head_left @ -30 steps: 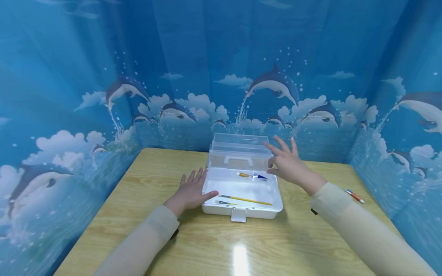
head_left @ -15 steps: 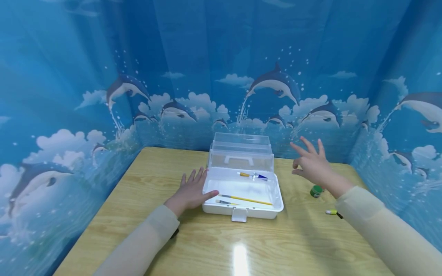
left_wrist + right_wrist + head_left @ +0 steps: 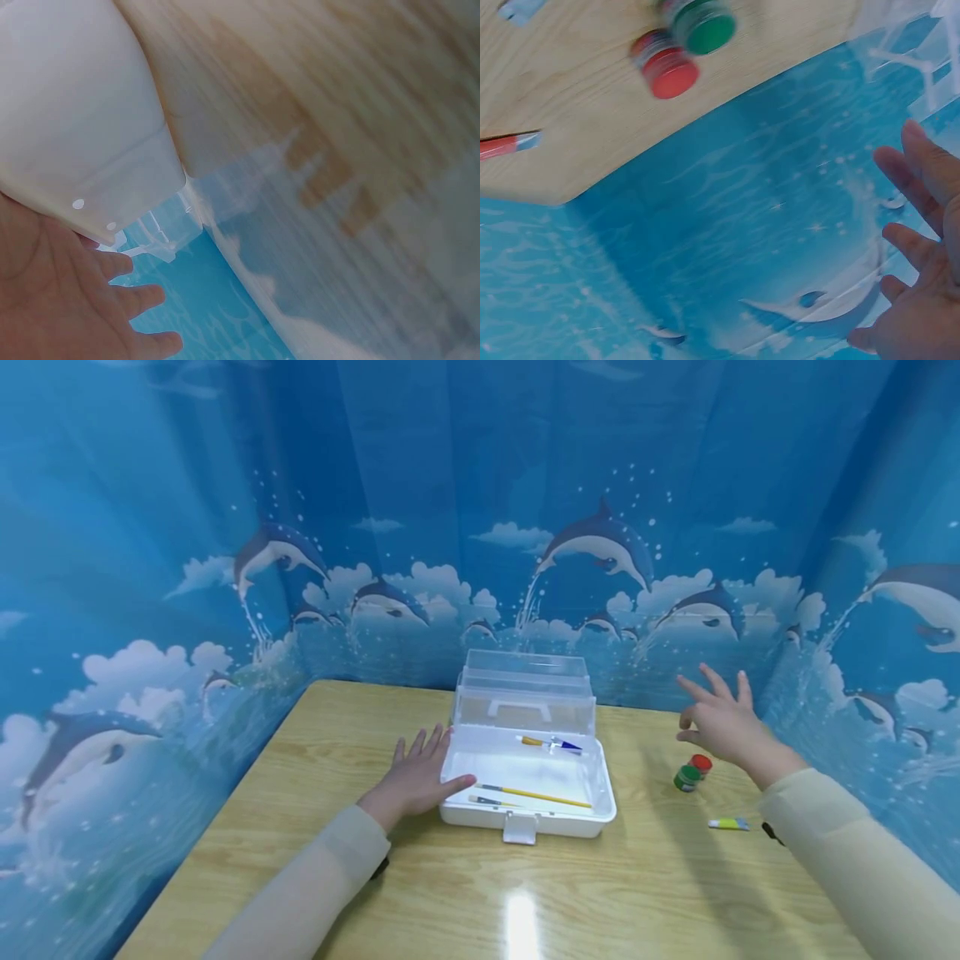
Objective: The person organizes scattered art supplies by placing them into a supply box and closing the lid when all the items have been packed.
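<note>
My left hand [image 3: 411,781] lies with fingers spread along the left rim of a white plastic case [image 3: 555,822], whose clear lid [image 3: 525,681] stands raised behind. In the case are a long yellow paintbrush [image 3: 534,792], a flat-tipped brush [image 3: 487,800] near the front wall, and a brush with a blue tip [image 3: 551,743] toward the back. My right hand [image 3: 726,727] hovers over the right of the table, thumb and index finger bent toward each other, other fingers extended, nothing held. Below it stand a green paint jar [image 3: 686,779] and a red paint jar [image 3: 701,765].
A yellow-green paint tube [image 3: 728,824] lies right of the case. Another tube, orange-red [image 3: 502,145], shows in the right wrist view; my right arm hides it in the head view. A blue dolphin-print curtain [image 3: 420,485] surrounds the wooden table [image 3: 420,893] at the back and sides.
My right hand has moved right, away from the case. The jars and the yellow-green tube have come out from behind my arm, which now covers the orange tube. My left hand stays put.
</note>
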The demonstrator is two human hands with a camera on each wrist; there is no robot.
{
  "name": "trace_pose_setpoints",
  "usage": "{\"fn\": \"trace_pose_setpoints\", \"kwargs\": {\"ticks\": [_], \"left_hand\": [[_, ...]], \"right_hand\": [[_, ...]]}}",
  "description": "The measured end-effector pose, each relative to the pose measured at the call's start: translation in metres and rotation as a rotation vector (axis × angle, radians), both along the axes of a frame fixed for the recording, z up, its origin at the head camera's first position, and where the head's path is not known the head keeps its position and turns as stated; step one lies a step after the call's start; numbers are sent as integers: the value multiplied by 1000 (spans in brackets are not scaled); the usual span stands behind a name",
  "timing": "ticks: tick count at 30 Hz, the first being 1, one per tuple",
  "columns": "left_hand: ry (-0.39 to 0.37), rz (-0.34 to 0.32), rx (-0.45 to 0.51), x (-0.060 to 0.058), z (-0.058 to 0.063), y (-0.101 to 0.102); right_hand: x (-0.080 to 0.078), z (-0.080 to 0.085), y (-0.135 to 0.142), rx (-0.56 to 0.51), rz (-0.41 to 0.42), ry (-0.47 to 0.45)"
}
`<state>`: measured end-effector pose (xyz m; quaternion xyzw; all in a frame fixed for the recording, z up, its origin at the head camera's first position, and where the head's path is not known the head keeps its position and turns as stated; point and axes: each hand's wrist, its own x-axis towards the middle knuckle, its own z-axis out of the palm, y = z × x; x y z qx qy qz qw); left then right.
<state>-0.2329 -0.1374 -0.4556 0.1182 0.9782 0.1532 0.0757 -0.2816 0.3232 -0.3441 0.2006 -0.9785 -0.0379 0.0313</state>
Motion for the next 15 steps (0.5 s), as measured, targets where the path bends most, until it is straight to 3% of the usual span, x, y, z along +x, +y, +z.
{"fn": "trace_pose_setpoints", "kwargs": {"ticks": [15], "left_hand": [[7, -1, -31, -1, -1, -1]], "right_hand": [[-18, -27, 73, -33, -90, -128]]}}
